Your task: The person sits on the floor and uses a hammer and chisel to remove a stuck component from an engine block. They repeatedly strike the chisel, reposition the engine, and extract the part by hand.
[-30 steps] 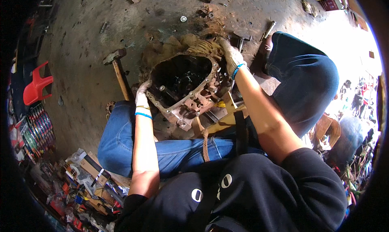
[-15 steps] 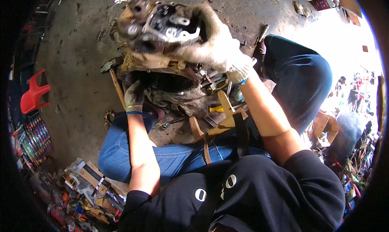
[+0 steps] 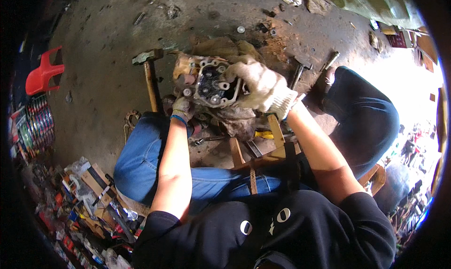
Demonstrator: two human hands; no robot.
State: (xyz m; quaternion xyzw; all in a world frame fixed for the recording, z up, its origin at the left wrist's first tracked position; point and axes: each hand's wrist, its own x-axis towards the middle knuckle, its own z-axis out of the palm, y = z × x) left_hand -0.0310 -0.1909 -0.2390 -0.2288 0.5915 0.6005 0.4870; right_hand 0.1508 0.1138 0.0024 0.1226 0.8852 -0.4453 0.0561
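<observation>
A greasy metal cylinder head (image 3: 215, 86), with open cavities and bolt holes facing up, is in front of me above my lap. My right hand (image 3: 260, 85), in a dirty white work glove, grips its right side with fingers curled over the edge. Against its near left corner, my gloved left hand (image 3: 183, 108) is closed, its fingertips partly hidden beneath. Under the cylinder head lies an engine casing, mostly covered from view. A dirty rag (image 3: 238, 122) shows at its near side. I cannot tell whether the cylinder head rests on the casing.
A wooden-handled hammer (image 3: 151, 83) lies to the left, another hammer (image 3: 299, 71) to the right. A wrench (image 3: 206, 140) and a yellow-handled tool (image 3: 264, 134) lie near my legs. At far left stands a red plastic chair (image 3: 45, 72). Cluttered parts (image 3: 94, 194) fill the lower left.
My right hand has brought the cylinder head down and nearer, over the casing opening. My left hand has come out of that opening to the cylinder head's corner. The view has shifted.
</observation>
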